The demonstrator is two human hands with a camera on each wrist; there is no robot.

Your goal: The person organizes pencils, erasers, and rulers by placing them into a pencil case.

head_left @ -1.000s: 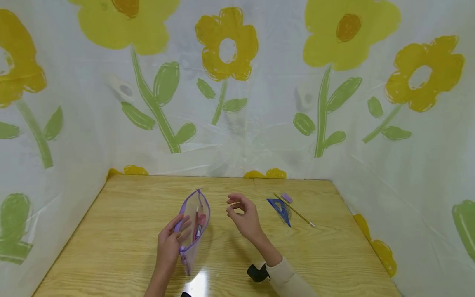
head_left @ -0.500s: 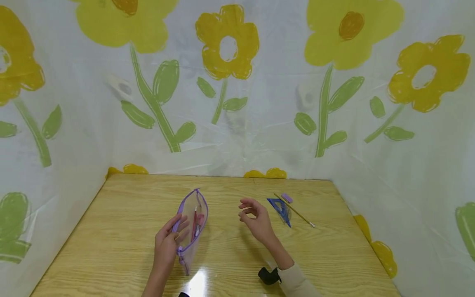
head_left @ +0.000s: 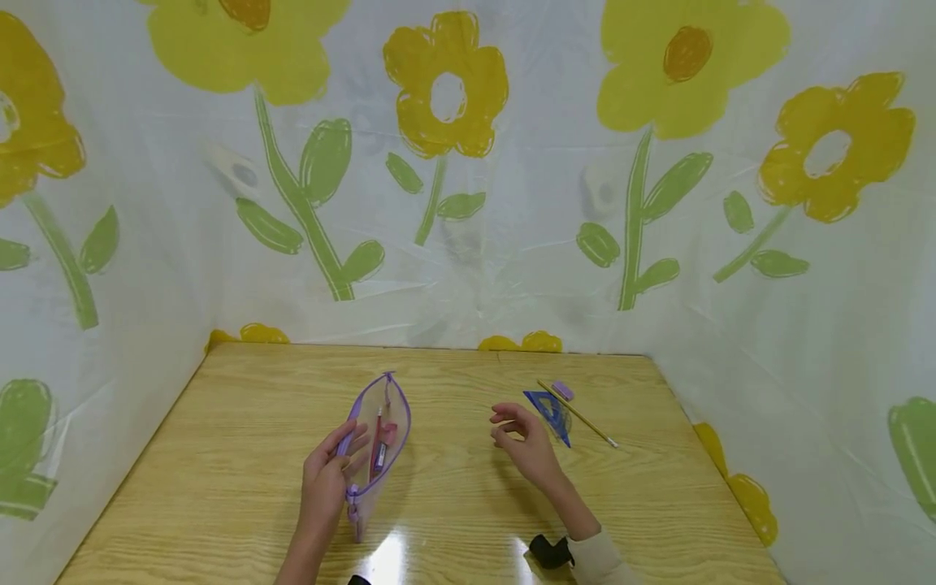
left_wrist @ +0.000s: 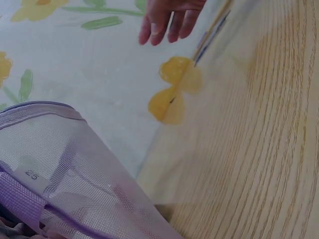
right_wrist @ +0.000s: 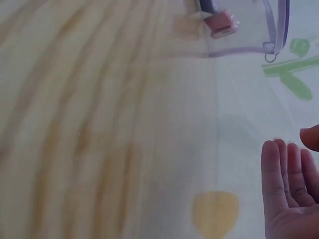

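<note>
My left hand (head_left: 323, 479) grips the side of a mesh pencil case (head_left: 393, 455) with purple trim, thumb outside and fingers inside its unzipped mouth. In the case are a red pencil (head_left: 376, 439), a pink block-like item (head_left: 388, 433) and a small dark-and-white item (head_left: 380, 457). The case's mesh wall (left_wrist: 84, 169) fills the lower left of the left wrist view. My right hand (head_left: 532, 451) hovers over the table right of the case, holding nothing, fingers loosely bent. Just beyond it lies a blue set square (head_left: 548, 413).
A yellow pencil (head_left: 581, 416) lies across the table beside the set square, and a lilac eraser (head_left: 563, 390) sits near its far end. The wooden table (head_left: 241, 455) is enclosed at the back and sides by a flower-printed sheet (head_left: 526, 268).
My right hand has moved right and slightly nearer me, away from the pencil case. The left hand keeps holding the case, which shifts slightly left; the contents lean a little further left.
</note>
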